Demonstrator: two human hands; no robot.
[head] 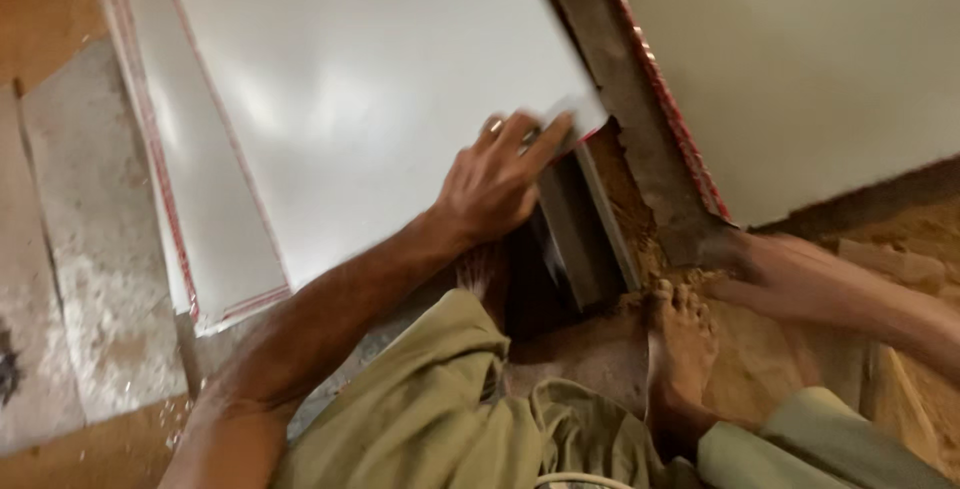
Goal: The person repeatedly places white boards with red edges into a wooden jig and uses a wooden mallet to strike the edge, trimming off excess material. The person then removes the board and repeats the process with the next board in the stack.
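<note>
The big white sheet (380,99) lay flat on top of other white sheets (150,149) with red edges, and everything else is told from it. The left hand (495,184) rested on the sheet's near right corner. Its fingers (545,144) were stretched out and pressed flat on that corner, with a ring showing on one finger, so the grip was pushing down and not pinching anything. Just below that corner a dark metal bar (585,239) stuck out from under the sheet, close to the left hand. Along the sheet's right edge ran a long grey strip (640,109) with a red and white edge, and past that strip lay another pale sheet (800,59). The right hand (775,274) was well to the right of the white sheet, down at the near end of the grey strip. It was blurry, so I cannot tell if its grip was spread or closed. Below the sheet's corner a bare foot (680,344) stood on the brown floor (750,359), which had sawdust on it. The person's green trousers (440,409) showed nearest the camera. Left of the white sheets the floor looked grey and dusty.
</note>
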